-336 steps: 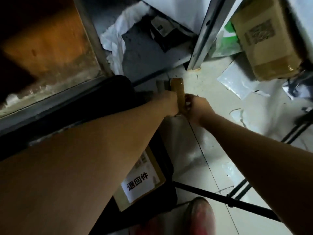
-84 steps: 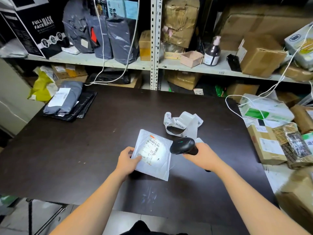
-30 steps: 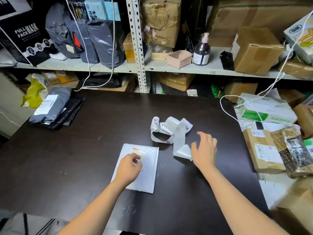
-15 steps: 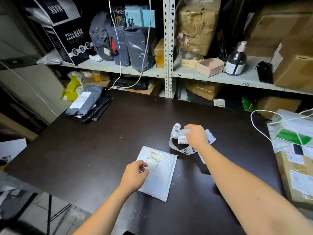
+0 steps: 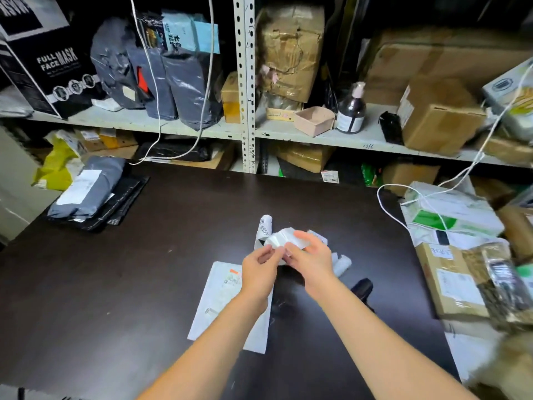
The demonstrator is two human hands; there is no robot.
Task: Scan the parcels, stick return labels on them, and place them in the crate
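Note:
A flat white parcel (image 5: 222, 298) with a shipping label lies on the dark table (image 5: 115, 284), partly under my left forearm. Just beyond it, both hands hold a curled strip of white return labels (image 5: 281, 236) a little above the table. My left hand (image 5: 261, 268) pinches the strip's near end between thumb and fingers. My right hand (image 5: 310, 255) grips the strip from the right. The black scanner (image 5: 362, 288) lies on the table to the right of my right forearm. No crate is in view.
Grey and black mailer bags (image 5: 86, 192) lie at the table's far left corner. Shelves (image 5: 202, 128) behind hold bags, cartons and a pump bottle (image 5: 350, 111). Boxes and parcels (image 5: 452, 281) pile up off the table's right edge, with a white cable (image 5: 386, 203) looping there.
My left hand has left the white parcel and joined my right hand on the label strip, which is now lifted toward me. The scanner lies set down on the table at right.

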